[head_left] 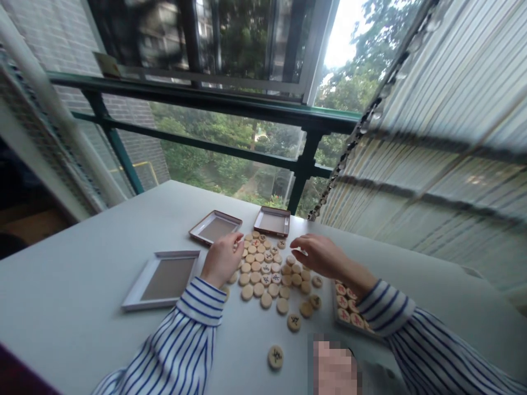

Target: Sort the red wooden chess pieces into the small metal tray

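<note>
Many round wooden pieces (256, 266) lie spread on the white table, some plain side up, some with black or red characters. My left hand (223, 257) is at the left edge of the spread, fingers curled and pointing right; what its fingertips touch, if anything, is hidden. Over the right side of the spread hovers my right hand (319, 255), its fingers apart and nothing visible between them. A box of red-marked pieces (342, 302) sits partly under my right forearm. One black-marked piece (275, 357) lies apart, nearer to me.
Three shallow open boxes stand on the table (102, 274): one at the left (164, 278), one behind my left hand (216, 226), one at the back (272, 221). A pixelated patch covers the front edge. Behind are a green railing (206, 99) and a curtain (428, 137).
</note>
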